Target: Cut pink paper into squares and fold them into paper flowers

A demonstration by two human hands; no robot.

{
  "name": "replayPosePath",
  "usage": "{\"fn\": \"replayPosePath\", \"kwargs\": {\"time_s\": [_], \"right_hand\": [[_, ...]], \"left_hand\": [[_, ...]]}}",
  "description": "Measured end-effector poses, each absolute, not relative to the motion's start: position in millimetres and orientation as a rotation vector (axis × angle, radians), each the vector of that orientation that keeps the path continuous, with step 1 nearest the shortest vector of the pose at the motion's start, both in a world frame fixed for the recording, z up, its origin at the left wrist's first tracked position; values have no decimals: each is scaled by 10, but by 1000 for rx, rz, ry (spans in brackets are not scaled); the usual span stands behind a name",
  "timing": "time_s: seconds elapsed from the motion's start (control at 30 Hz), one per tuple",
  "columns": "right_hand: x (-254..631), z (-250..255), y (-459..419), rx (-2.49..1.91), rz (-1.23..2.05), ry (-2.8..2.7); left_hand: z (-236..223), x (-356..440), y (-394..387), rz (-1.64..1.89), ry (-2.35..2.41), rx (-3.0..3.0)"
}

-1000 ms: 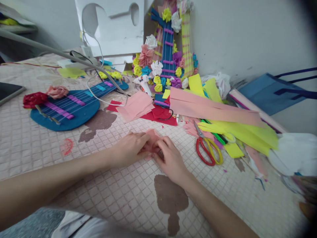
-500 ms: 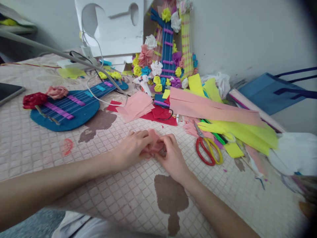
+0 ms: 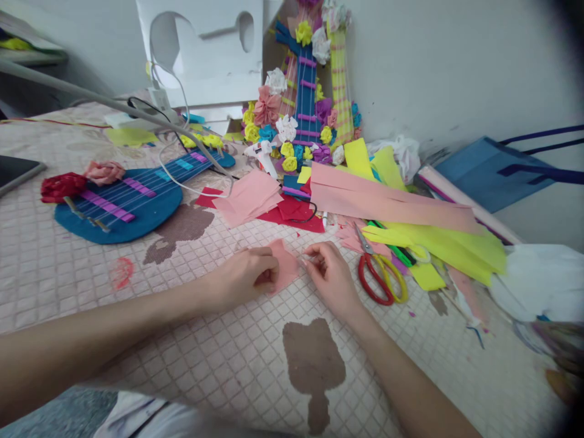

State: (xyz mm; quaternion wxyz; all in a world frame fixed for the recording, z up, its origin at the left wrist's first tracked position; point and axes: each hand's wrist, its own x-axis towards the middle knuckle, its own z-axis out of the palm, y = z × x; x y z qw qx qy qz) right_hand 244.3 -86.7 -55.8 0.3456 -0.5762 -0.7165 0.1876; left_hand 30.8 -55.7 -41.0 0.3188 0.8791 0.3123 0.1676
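On tbl (image 3: 228, 353), pink paper (image 3: 286, 267), pointed top; L hand (image 3: 246, 274) pinching it, R hand's (image 3: 333, 278) grip: can't tell.

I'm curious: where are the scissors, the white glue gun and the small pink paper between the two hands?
Scissors (image 3: 368, 247): head view, near where the blades meet the handles.
White glue gun (image 3: 263, 155): head view, on its body.
Small pink paper (image 3: 286, 266): head view, middle of its visible part.
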Motion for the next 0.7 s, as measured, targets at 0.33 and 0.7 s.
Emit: {"fn": "replayPosePath", "kwargs": {"time_s": [0.33, 0.7], "right_hand": [[2443, -598, -813, -1346, 466, -2010], [2410, -585, -756, -1411, 479, -2010]], "left_hand": [[-398, 168, -215, 766, 1196, 2277], [-579, 272, -206, 677, 1158, 2413]]}}
